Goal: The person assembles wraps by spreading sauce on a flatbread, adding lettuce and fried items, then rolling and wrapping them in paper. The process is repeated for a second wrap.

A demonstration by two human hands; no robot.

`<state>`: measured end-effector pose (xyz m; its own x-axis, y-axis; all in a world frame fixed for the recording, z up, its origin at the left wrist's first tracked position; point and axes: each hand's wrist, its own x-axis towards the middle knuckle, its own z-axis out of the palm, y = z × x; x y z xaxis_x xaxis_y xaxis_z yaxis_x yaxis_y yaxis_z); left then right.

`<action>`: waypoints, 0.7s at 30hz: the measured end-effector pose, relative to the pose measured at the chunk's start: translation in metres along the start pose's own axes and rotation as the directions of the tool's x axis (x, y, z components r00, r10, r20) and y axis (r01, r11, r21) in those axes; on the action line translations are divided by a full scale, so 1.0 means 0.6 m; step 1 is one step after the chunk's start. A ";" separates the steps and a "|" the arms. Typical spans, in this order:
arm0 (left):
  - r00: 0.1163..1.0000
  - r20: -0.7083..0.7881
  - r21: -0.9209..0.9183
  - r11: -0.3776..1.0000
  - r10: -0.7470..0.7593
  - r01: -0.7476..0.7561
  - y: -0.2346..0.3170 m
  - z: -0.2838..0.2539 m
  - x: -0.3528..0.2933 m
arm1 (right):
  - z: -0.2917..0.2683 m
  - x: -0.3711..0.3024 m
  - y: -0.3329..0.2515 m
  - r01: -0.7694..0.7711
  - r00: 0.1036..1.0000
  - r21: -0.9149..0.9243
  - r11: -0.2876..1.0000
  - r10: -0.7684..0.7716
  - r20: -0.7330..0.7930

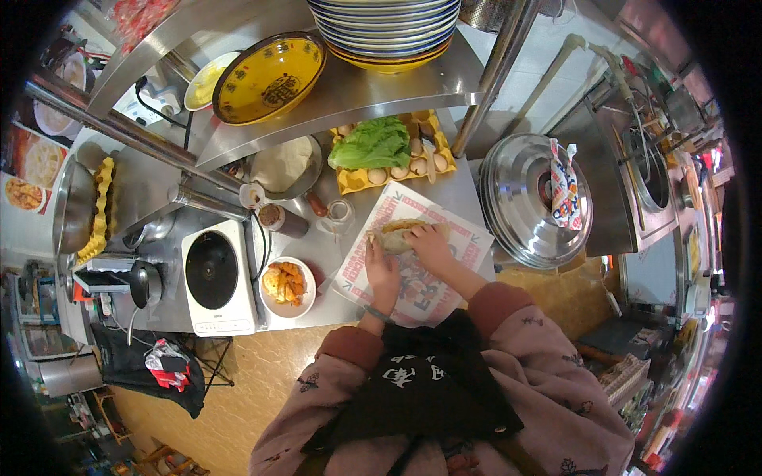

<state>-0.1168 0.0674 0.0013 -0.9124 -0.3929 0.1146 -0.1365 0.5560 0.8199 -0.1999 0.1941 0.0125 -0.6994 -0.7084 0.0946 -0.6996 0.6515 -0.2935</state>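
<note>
Beyond the grip, a steel shelf (373, 101) is supported by round metal posts (498, 67), and farther to the right a pale wall (524, 75) is crossed by pipes (554, 68). Below the grip, a steel worktable (327, 254) is placed. Nearer and leftward, the yellowish-brown floor (262, 365) is partly covered by a black folding chair (123, 357).

White paper (417, 278) printed in red, tan flatbread (394, 241), green lettuce (370, 145), yellow egg tray (350, 184)

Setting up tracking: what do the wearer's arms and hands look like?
The left hand and right hand are bare. Both sleeves are loose, dusty pink with small dark motifs, ending in redder cuffs. A greyish band circles the left wrist.
</note>
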 end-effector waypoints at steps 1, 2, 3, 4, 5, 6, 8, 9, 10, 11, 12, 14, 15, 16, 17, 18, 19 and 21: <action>0.997 -0.003 0.031 0.996 0.080 -0.080 0.005 -0.003 0.003 | 0.000 0.000 0.000 -0.002 1.000 -0.003 1.000 0.002 -0.010; 0.996 0.030 0.083 0.993 0.083 -0.085 0.010 -0.005 0.005 | -0.001 0.000 0.001 -0.002 1.000 -0.006 1.000 0.002 -0.018; 0.993 0.041 0.136 0.984 0.107 -0.112 0.015 -0.004 0.008 | -0.001 -0.001 0.001 -0.001 1.000 -0.013 1.000 0.001 -0.023; 0.992 0.073 0.195 0.974 0.103 -0.116 0.019 -0.004 0.010 | -0.001 -0.001 0.002 0.002 1.000 -0.011 1.000 -0.002 -0.029; 0.989 0.078 0.195 0.970 0.129 -0.142 0.022 -0.004 0.013 | -0.001 -0.001 0.002 0.006 0.999 -0.011 1.000 -0.006 -0.032; 0.987 0.103 0.202 0.969 0.127 -0.146 0.024 -0.003 0.015 | -0.001 0.000 0.004 0.010 0.999 -0.011 1.000 -0.010 -0.034; 0.978 0.151 0.222 0.959 0.143 -0.174 0.026 -0.001 0.018 | 0.000 0.002 0.007 0.028 0.998 0.001 1.000 -0.028 -0.053; 0.971 0.174 0.237 0.951 0.161 -0.200 0.027 0.000 0.018 | 0.001 0.004 0.010 0.035 0.998 -0.003 0.999 -0.035 -0.051; 0.964 0.198 0.251 0.941 0.179 -0.226 0.028 0.000 0.018 | 0.002 0.006 0.012 0.040 0.998 0.003 0.999 -0.040 -0.038; 0.960 0.212 0.263 0.935 0.184 -0.237 0.028 0.000 0.018 | 0.003 0.010 0.015 0.042 0.999 0.000 0.999 -0.042 -0.012; 0.955 0.227 0.275 0.928 0.190 -0.250 0.029 0.001 0.019 | 0.004 0.013 0.019 0.042 0.999 -0.018 0.999 -0.041 0.031; 0.941 0.258 0.324 0.898 0.218 -0.297 0.029 0.002 0.022 | 0.005 0.022 0.026 0.065 0.997 -0.025 0.998 -0.064 0.030; 0.931 0.274 0.360 0.873 0.239 -0.330 0.028 0.003 0.024 | 0.004 0.026 0.030 0.072 0.997 -0.047 0.996 -0.070 0.046; 0.918 0.270 0.385 0.842 0.289 -0.378 0.027 0.004 0.027 | 0.002 0.030 0.036 0.094 0.994 -0.029 0.995 -0.093 0.050; 0.918 0.284 0.415 0.828 0.277 -0.378 0.025 0.006 0.033 | -0.001 0.034 0.042 0.114 0.992 -0.023 0.993 -0.112 0.060; 0.915 0.277 0.437 0.811 0.292 -0.391 0.022 0.009 0.039 | -0.004 0.039 0.050 0.134 0.989 -0.016 0.991 -0.132 0.070; 0.914 0.265 0.464 0.790 0.308 -0.401 0.018 0.011 0.043 | -0.009 0.043 0.059 0.074 0.991 0.173 0.982 -0.091 0.094; 0.911 0.261 0.494 0.766 0.319 -0.410 0.012 0.018 0.048 | -0.023 0.052 0.081 -0.018 0.990 0.526 0.850 -0.057 0.127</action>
<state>-0.1482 0.0683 0.0043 -0.9755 0.0106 0.2198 0.0788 0.9494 0.3040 -0.2578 0.2076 0.0142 -0.6339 -0.7734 -0.0101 -0.5050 0.4237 -0.7520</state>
